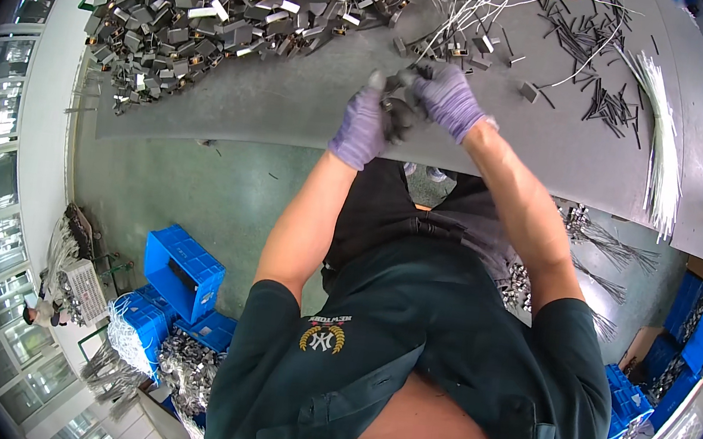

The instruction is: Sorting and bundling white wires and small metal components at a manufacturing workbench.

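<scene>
Over the near edge of the grey table (pixel 286 108), my two hands come close together in purple gloves with dark fingertips. My left hand (pixel 360 127) is closed, thumb up, around something dark and blurred. Beside it my right hand (pixel 449 101) has its fingers drawn together at the same spot; what they pinch is hidden. Just beyond the fingers, thin white wires (pixel 470 16) fan out across the table. Several small grey box-shaped metal parts (pixel 482 45) lie by these wires.
A large heap of grey box-shaped parts (pixel 237 7) covers the table's far left. Short black tubes (pixel 611 106) are scattered at right, beside a bundle of white wires (pixel 662 142). Blue crates (pixel 184 265) stand on the floor at left, others (pixel 627 403) at right.
</scene>
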Demonstrator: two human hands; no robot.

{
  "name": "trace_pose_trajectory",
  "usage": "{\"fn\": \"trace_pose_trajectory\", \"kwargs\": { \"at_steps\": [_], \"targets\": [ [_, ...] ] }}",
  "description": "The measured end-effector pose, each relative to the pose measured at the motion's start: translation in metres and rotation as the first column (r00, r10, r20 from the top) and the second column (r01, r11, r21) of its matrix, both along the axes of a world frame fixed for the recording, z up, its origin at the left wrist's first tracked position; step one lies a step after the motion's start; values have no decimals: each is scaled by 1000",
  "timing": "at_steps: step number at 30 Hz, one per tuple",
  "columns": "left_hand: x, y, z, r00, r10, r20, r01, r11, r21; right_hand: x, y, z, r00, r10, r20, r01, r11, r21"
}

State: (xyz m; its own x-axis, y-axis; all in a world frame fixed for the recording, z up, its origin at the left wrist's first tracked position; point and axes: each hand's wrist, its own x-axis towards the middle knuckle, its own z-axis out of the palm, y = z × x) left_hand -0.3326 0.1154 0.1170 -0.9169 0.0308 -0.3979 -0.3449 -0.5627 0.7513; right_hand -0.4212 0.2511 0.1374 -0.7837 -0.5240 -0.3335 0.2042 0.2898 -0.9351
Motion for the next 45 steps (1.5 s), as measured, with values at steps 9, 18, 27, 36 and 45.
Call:
{"fn": "trace_pose_trajectory", "kwargs": {
  "at_steps": [9, 18, 27, 36, 45],
  "targets": [
    [-160, -11, -21, 874, 257, -412, -482, 551, -681, -98, 71, 16, 951, -213, -223, 228, 973, 43],
    [-162, -15, 4, 902, 428, -58, -418, 831, -366, -27, 80, -22, 991, -22, -129, 16, 998, -53],
    [-44, -46, -14, 914, 394, -100, -405, 903, -145, -49, 22, -10, 991, -67, 114, 85, 983, -163],
    [115, -19, 7, 910, 413, -37, -414, 900, -140, -29, -77, -38, 884, 85, 460, 170, 858, -484],
    [285, -45, -39, 884, 446, 138, -440, 895, -72, 15, -90, -39, 841, 99, 532, 260, 789, -557]
  ]
}}
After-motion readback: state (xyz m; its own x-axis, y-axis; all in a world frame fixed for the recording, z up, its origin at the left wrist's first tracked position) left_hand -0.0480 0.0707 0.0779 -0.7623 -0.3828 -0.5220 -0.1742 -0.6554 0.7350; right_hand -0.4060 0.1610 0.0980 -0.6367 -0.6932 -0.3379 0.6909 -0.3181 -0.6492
